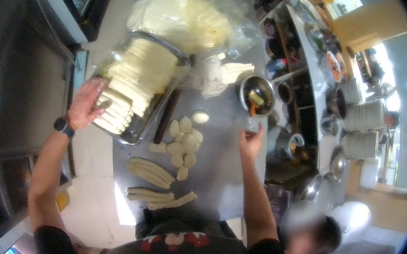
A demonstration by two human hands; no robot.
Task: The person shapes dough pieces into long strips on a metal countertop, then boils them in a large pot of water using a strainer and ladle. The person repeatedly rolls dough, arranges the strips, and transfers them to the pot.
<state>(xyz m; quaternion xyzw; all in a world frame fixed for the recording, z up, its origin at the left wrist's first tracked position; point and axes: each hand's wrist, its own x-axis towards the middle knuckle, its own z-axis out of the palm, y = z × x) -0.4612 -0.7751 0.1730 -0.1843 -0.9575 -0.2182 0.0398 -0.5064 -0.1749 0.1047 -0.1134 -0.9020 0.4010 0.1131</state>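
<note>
My left hand [87,105] lies at the left edge of a metal tray [136,142], its fingers spread against the dough strips [127,90] packed inside. At the right, my right hand [250,143] is raised over the steel table [217,167], just below a metal bowl [248,82] with a brush-like tool [254,104] in it; whether its fingers pinch anything is unclear. Between my hands lie several round dough pieces [190,142] and a dark rolling pin [167,118]. Nearer my body rest long dough strips [151,172].
Plastic-covered dough [179,16] fills the table's far end, with a white cloth [212,76] below it. Right of the table stand shelves, a pot [283,137], stacked plates [359,143] and dishes of food [333,66]. A person [305,233] is at the lower right.
</note>
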